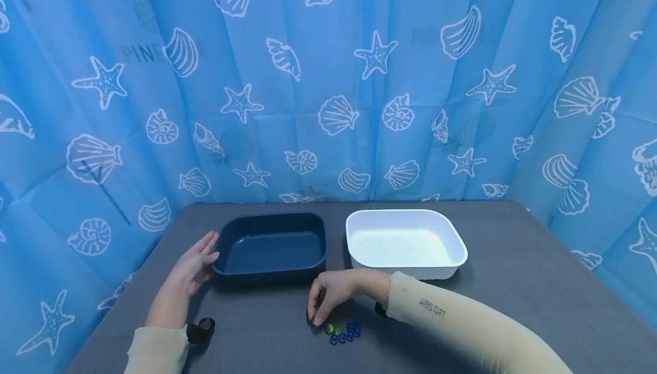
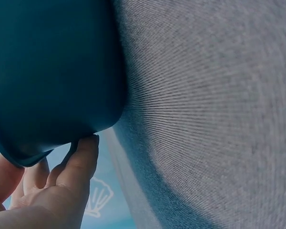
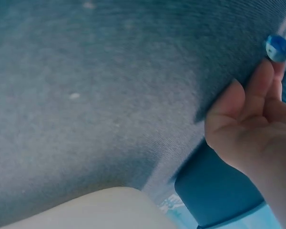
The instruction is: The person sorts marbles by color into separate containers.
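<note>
My left hand (image 1: 194, 265) rests against the left end of the dark blue tray (image 1: 269, 276), its fingers fairly straight. In the left wrist view, fingertips touch the tray's outer wall (image 2: 62, 86) and reach its rim. My right hand (image 1: 331, 293) is low over the cloth in front of this tray, fingers bent downward. One bluish glass gem (image 3: 278, 47) lies at its fingertips; in the right wrist view the thumb stands apart from it. Beside that hand lie two yellow-green glass gems (image 1: 329, 329) and several dark blue glass gems (image 1: 343, 338).
A white tray (image 1: 405, 272) stands right of the dark blue one, behind my right forearm. Grey cloth (image 1: 256, 328) covers the table. A blue curtain (image 1: 328, 77) with shells and starfish hangs behind and along the sides.
</note>
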{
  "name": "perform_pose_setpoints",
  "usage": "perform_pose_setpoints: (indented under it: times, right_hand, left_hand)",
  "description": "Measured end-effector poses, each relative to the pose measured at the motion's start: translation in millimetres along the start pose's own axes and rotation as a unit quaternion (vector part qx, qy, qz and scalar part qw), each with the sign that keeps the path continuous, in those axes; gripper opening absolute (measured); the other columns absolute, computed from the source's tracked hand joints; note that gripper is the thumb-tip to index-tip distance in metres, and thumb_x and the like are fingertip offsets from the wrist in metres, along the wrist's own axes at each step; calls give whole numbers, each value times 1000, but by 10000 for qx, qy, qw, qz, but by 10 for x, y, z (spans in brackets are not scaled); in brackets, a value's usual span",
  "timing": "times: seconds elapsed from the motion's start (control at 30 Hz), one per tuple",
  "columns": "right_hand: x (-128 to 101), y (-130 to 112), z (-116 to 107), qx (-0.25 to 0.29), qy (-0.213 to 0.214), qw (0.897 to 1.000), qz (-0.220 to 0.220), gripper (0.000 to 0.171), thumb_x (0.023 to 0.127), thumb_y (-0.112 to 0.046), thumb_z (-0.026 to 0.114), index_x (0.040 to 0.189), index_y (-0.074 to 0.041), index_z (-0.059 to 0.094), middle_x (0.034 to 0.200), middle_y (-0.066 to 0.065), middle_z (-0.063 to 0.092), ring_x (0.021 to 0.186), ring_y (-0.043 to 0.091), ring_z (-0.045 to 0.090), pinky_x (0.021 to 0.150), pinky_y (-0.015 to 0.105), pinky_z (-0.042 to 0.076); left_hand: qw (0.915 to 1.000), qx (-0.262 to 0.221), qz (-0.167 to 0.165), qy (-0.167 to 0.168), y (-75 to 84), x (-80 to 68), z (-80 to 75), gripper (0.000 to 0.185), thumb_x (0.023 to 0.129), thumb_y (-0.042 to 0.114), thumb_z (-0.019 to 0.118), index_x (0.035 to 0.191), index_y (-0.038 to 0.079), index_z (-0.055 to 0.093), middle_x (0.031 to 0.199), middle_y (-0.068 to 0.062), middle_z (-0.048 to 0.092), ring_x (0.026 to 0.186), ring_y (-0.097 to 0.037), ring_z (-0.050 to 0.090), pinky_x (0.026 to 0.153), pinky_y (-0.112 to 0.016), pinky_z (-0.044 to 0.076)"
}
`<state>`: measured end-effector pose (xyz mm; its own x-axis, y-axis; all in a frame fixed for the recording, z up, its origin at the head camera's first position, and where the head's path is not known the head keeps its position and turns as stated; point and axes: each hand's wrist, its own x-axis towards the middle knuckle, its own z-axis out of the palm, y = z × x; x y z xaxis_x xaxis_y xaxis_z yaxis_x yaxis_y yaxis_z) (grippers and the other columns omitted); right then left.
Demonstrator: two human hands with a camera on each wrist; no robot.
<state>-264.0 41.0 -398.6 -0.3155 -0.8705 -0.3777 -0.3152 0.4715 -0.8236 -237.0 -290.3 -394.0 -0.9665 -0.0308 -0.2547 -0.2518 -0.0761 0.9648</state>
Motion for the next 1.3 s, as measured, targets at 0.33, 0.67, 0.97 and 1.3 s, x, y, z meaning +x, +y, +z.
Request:
perform_pose_setpoints:
  times: [0.33,0.67,0.97,1.3]
  right_hand:
    - [-82,-64,-23,475,405,9979,-180,10,89,-1,68,97,5,70,85,-4,67,75,7,58,69,21,47]
    - [-141,-79,-43,717,536,9954,-333,13,89,1,66,100,8,69,88,-5,66,76,7,58,69,21,46]
    - [-161,-79,-52,819,780,9922,-516,13,89,1,66,100,8,69,88,-4,67,77,8,59,70,23,48]
    - [-234,-136,-79,852,1059,9885,-664,14,89,-2,67,101,6,70,93,4,68,79,10,60,73,26,50]
  left_hand:
    - [9994,-304,-45,137,7,21,0,63,104,5,38,157,15,4,160,-3,7,146,-34,-4,110,-63,4]
    - [9984,-470,-34,318,59,75,-8,65,102,0,39,157,16,8,160,-4,12,146,-31,-4,110,-62,-3]
    - [9993,-307,-121,190,27,115,-39,60,104,4,39,156,16,14,159,-3,11,146,-28,-11,110,-61,-7]
    - [9999,51,-86,122,31,143,-34,57,105,7,36,157,16,13,159,-5,14,146,-31,-9,107,-66,-6]
